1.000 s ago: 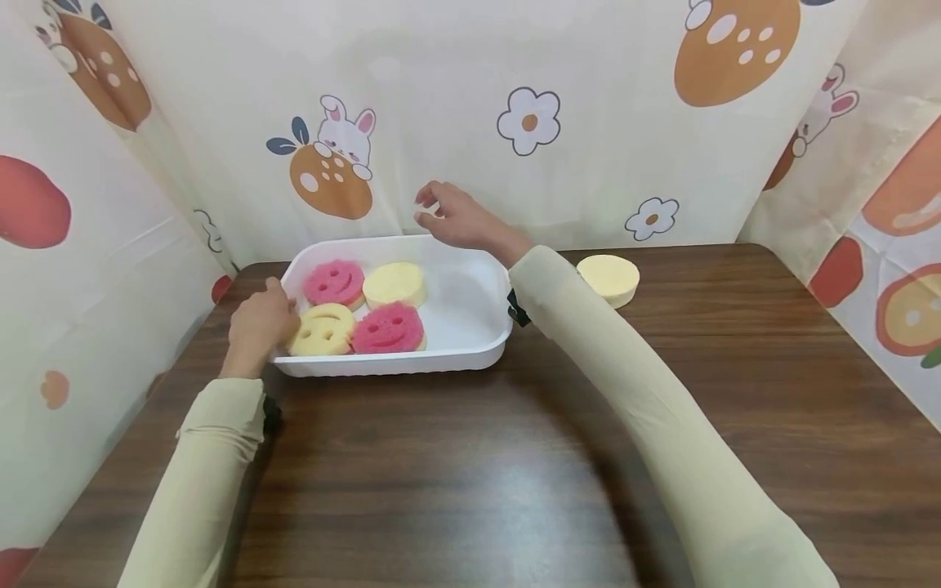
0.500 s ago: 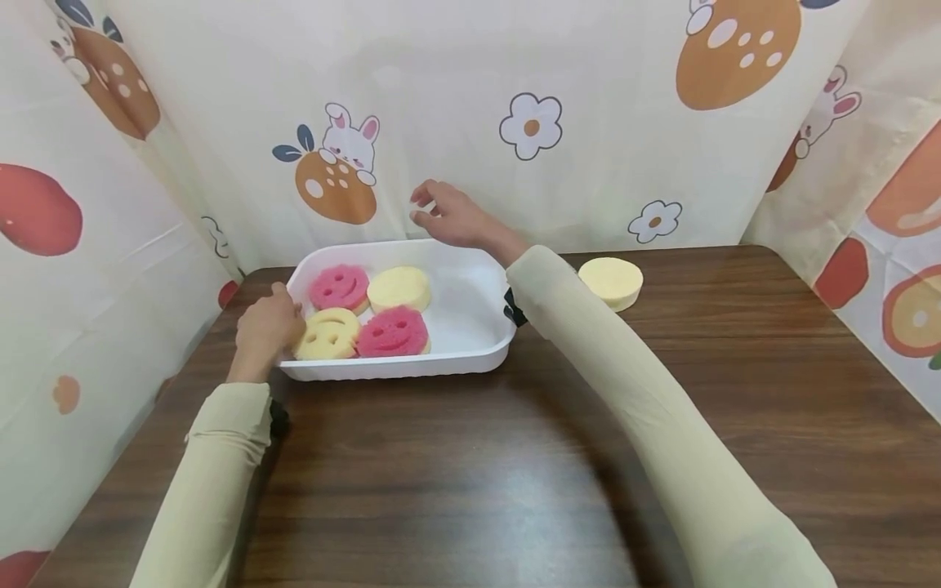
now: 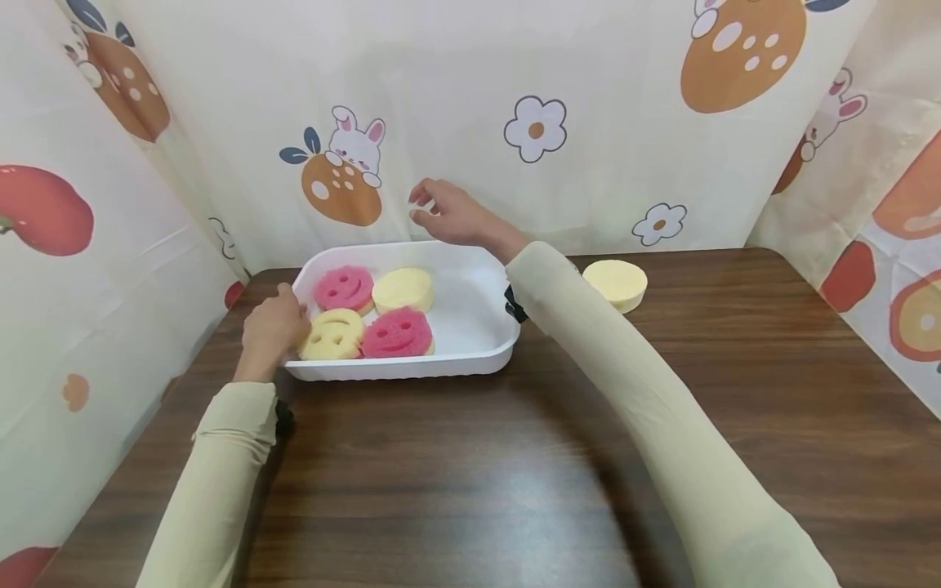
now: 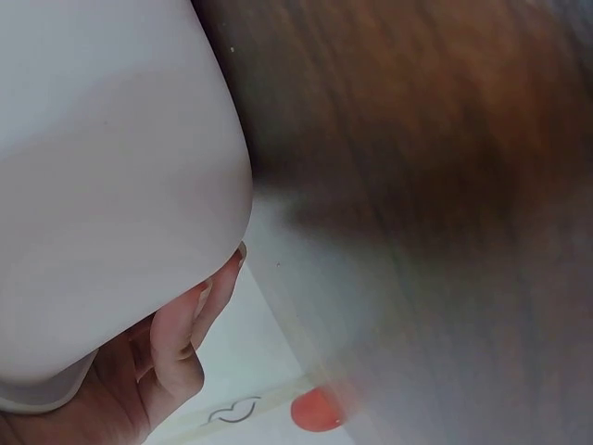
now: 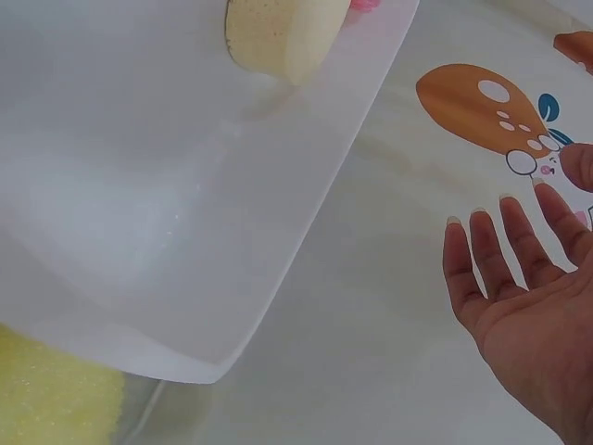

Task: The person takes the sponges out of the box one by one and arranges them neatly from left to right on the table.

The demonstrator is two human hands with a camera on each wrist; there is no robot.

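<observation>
A white tray [image 3: 474, 314] holds several round sponges. Two are pink with smiling faces, a far one [image 3: 343, 289] and a near one [image 3: 398, 333]. Beside them lie a yellow smiley sponge [image 3: 332, 336] and a plain pale yellow sponge [image 3: 403, 291]. At the tray's left end, my left hand [image 3: 274, 328] grips the wall. The left wrist view shows its curled fingers [image 4: 176, 338] against the tray's outside; the thumb is hidden. My right hand [image 3: 457, 216] hovers over the tray's far edge, holding nothing, with fingers [image 5: 523, 241] loosely bent and spread in the right wrist view.
Another pale yellow round sponge [image 3: 616, 284] rests on the dark wood table [image 3: 441, 474], right of the tray and partly behind the right sleeve [image 3: 625, 367]. A printed cloth [image 3: 448, 98] hangs close behind the tray and along both sides.
The whole head view has shifted slightly right and down in the picture. Both hands, the tray and the sponges keep about the same places relative to each other.
</observation>
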